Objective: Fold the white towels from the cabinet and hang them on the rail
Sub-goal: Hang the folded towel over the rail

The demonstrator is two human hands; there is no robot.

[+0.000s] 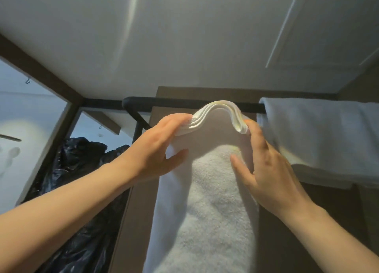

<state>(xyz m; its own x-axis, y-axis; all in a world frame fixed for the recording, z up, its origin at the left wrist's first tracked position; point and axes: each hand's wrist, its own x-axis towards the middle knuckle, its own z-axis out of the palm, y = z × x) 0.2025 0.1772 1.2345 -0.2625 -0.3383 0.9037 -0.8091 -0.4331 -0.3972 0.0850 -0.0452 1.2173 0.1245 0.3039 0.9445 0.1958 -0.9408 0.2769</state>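
The folded towel (215, 201) that my left hand (162, 147) and right hand (264, 166) pinch hides part of the rail (164, 104); two towels, the hung towel (317, 133) cropped.

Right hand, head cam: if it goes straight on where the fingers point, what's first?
Likely the black rail: the right hand, pinching the top edge of the folded towel, points up at the bare stretch just left of the hung towel. Depth is unclear.

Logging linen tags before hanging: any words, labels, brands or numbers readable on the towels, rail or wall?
None readable. The folded towel, held by the left hand and right hand, shows no tag or print. The hung towel, black rail and wall carry no text either.
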